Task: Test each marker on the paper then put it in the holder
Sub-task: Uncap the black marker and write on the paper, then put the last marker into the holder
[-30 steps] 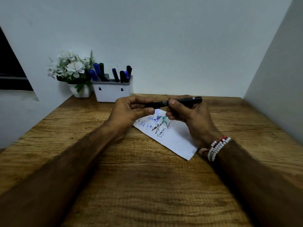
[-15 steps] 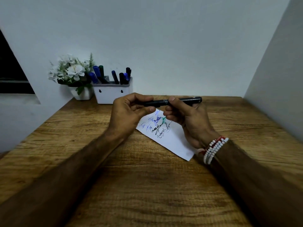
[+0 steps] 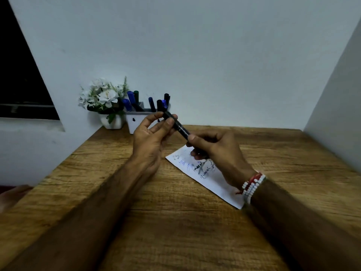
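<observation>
**Head view: black marker held between both hands above the test paper**

A black marker (image 3: 178,126) is held in the air over the far middle of the wooden desk (image 3: 175,227). It slants from its upper end at the left down to its lower end at the right.

- **Left hand** (image 3: 150,141): raised, palm towards the camera. Thumb and fingertips pinch the marker's upper end.
- **Right hand** (image 3: 218,151): lower and to the right, with fingers curled round the marker's lower end. That end is hidden inside the grip, so the tip cannot be seen. Whether the cap is seated or pulled free cannot be told.
- **Paper** (image 3: 216,186): a white sheet lying flat and askew on the desk, directly beneath the right hand. Its far half carries scribbles in blue, green and black ink. The right wrist covers its near right edge.
- **Holder** (image 3: 131,125): a white rectangular box standing at the back of the desk against the wall (image 3: 214,55), partly hidden behind the left hand's fingers.
- **Stored markers** (image 3: 130,98): several with blue, green and black caps stand tilted in the holder, caps up.
- **Flowers** (image 3: 105,98): a small white pot of white flowers stands just beside the holder on its left.
- **Bracelets** (image 3: 253,185): white bead bracelets and a red thread circle the right wrist.
</observation>
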